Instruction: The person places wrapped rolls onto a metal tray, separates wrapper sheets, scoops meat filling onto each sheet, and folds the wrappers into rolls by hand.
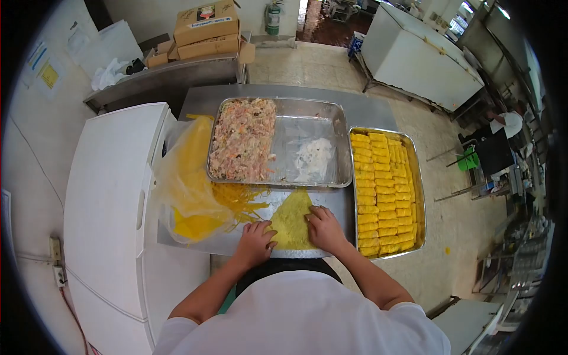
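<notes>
A yellow triangular wrapper sheet (292, 222) lies flat on the metal table, its point away from me. My left hand (257, 241) touches its left edge, fingers curled; whether anything is pinched is hidden. On the right edge rests my right hand (324, 227), fingers bent over the sheet. Beyond them, a metal tray (345, 155) holds minced filling (244, 137) on its left and a white paste (313, 158) on its right. Another tray (421, 228) at the right contains rows of yellow rolls (384, 192). Yellow strips (236, 198) lie beside a plastic bag (192, 192) at the left.
A white freezer (112, 219) stands left of the table (367, 110). Cardboard boxes (208, 28) sit on a back counter (171, 77). Another freezer (420, 56) is at the back right. Farther right, a person in white (510, 125) is near a black chair (496, 152).
</notes>
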`<state>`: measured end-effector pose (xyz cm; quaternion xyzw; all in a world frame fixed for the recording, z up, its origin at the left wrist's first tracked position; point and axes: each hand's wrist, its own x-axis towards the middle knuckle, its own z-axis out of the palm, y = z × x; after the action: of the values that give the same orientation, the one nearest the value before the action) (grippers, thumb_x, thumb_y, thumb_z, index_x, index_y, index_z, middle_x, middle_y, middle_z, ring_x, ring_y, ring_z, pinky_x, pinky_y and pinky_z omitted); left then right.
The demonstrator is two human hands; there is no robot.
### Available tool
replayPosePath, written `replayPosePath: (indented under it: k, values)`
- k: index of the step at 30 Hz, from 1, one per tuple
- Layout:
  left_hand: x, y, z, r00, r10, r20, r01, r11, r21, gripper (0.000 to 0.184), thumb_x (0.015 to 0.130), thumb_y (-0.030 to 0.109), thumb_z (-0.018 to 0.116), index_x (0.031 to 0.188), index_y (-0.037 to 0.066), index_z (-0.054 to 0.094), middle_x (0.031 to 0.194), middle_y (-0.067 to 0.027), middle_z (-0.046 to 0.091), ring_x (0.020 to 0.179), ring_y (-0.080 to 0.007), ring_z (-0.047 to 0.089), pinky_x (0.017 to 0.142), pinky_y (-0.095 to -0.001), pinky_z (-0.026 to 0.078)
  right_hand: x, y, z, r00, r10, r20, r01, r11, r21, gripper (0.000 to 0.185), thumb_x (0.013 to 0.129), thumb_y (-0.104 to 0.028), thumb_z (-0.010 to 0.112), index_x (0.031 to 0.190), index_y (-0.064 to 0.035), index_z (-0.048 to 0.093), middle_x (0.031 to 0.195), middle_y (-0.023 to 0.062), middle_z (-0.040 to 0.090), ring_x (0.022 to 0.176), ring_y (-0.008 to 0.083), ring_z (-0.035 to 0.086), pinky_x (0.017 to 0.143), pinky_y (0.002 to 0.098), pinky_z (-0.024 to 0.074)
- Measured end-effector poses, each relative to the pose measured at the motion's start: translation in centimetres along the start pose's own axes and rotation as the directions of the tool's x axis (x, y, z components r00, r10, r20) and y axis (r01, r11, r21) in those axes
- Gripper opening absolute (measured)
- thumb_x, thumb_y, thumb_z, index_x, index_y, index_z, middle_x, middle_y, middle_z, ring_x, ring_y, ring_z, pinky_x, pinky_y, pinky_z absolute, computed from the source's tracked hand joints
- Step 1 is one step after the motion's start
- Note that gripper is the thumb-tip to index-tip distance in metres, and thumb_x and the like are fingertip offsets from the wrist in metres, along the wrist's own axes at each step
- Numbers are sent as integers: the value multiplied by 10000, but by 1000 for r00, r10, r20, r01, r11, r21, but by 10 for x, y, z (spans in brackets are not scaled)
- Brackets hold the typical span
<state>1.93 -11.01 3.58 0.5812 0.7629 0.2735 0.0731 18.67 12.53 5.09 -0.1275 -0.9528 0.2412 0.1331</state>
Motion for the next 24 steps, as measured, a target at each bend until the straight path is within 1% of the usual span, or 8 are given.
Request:
replayPosePath:
  k: [4, 6, 8, 10, 16, 19, 22, 24]
  values:
    - [1, 4, -1, 999, 18, -48, -20, 999, -29, 355, 821, 209, 812, 1164, 147, 745, 1325, -108, 661, 1225, -342, 608, 1018, -523, 437, 47, -14, -26, 988, 79, -136, -54, 983, 177, 319, 880, -41, 680, 1194, 7, 703, 1298, 233, 679, 1177, 437, 644, 1050, 462, 527]
    - [3, 2, 4, 999, 19, -47, -22, 998, -52, 356, 819, 221, 816, 1163, 160, 750, 1323, -101, 662, 1212, -336, 613, 1008, -524, 444, 102, -8, -38, 979, 161, -125, -105, 923, 370, 359, 964, -88, 685, 1312, -1, 691, 1337, 221, 697, 1231, 358, 682, 1061, 409, 525]
    - [2, -5, 13, 999, 6, -35, -8, 998, -55, 362, 815, 236, 820, 1166, 173, 754, 1321, -95, 663, 1199, -330, 619, 997, -524, 453, 164, 18, -27, 930, 351, 104, -343, 734, 586, 416, 994, -93, 678, 1395, 15, 657, 1358, 168, 722, 1208, 259, 703, 1055, 346, 515]
    - [3, -6, 11, 997, 33, -65, -35, 999, -37, 352, 836, 256, 809, 1174, 171, 758, 1308, -93, 665, 1183, -310, 629, 973, -508, 464, 221, 42, -7, 940, 330, 89, -296, 656, 695, 419, 1021, -75, 598, 1422, 43, 633, 1163, 125, 772, 1060, 188, 700, 954, 331, 536]
    - [3, -9, 15, 996, 38, -78, -39, 999, -10, 348, 815, 269, 813, 1146, 177, 755, 1225, -71, 691, 1153, -296, 650, 977, -499, 478, 339, 94, 52, 848, 463, 257, -437, 338, 833, 364, 1049, -118, 613, 1371, 35, 689, 1168, 57, 766, 937, 142, 666, 834, 316, 531]
    - [4, -11, 15, 996, 31, -81, -32, 999, -10, 342, 820, 272, 808, 1145, 186, 750, 1229, -59, 692, 1159, -291, 648, 993, -498, 475, 359, 70, 61, 884, 433, 175, -311, 267, 912, 334, 1051, -179, 654, 1302, 28, 728, 1049, 43, 776, 832, 130, 648, 747, 326, 531]
    - [7, -8, 12, 997, 12, -81, -13, 1000, -11, 339, 783, 276, 830, 1100, 176, 765, 1186, -50, 691, 1167, -279, 641, 1018, -486, 465, 335, 42, 48, 895, 442, 51, -363, 659, 659, 328, 1019, -228, 710, 1209, 34, 759, 907, 52, 769, 747, 125, 623, 675, 332, 516]
    - [6, -10, 14, 997, 7, -82, -10, 999, -36, 336, 786, 270, 828, 1101, 170, 764, 1193, -52, 692, 1176, -277, 641, 1023, -487, 460, 314, 38, 53, 916, 394, 73, -373, 773, 513, 325, 997, -242, 732, 1166, 34, 772, 835, 68, 755, 729, 119, 616, 666, 333, 510]
